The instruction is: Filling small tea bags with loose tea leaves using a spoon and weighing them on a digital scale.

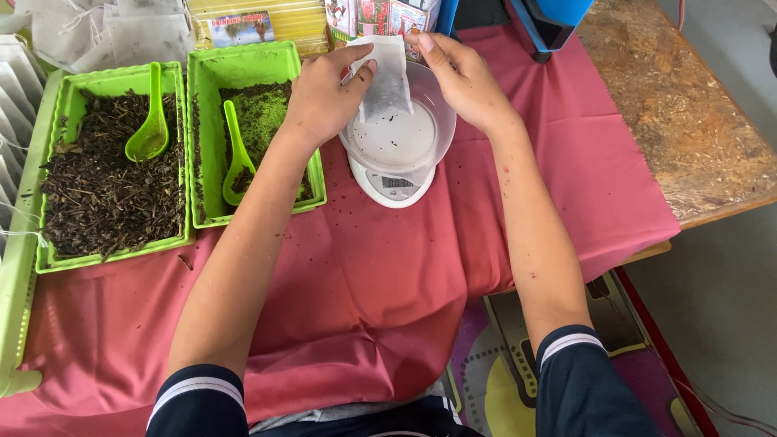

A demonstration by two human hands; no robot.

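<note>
Pink cloth covered most of the table, bare worn wood showing at 2 o'clock.
2 green trays at 9 to 11 o'clock: larger tray heaped with dark dried leaves, smaller tray just beside it holding finer greenish-brown material. 1 green scoop lying in the first, 1 more in the second.
Stack of empty white filter bags at 11 o'clock, behind the trays.
White kitchen scale at 12 o'clock, clear bowl seated on top, only specks inside.
White filter bag held over the bowl, not touching the bottom as far as visible.
Left hand pinched the bag's left edge, thumb over fingers, closed on it.
Right hand gripped the top right corner, fingers narrow, also closed on the bag.
Judged: bag very light, thin, limp, likely easy to tear; partly filled, so sagging low. Best taken by both upper corners near the mouth, kept upright, gentle pinch only.
</note>
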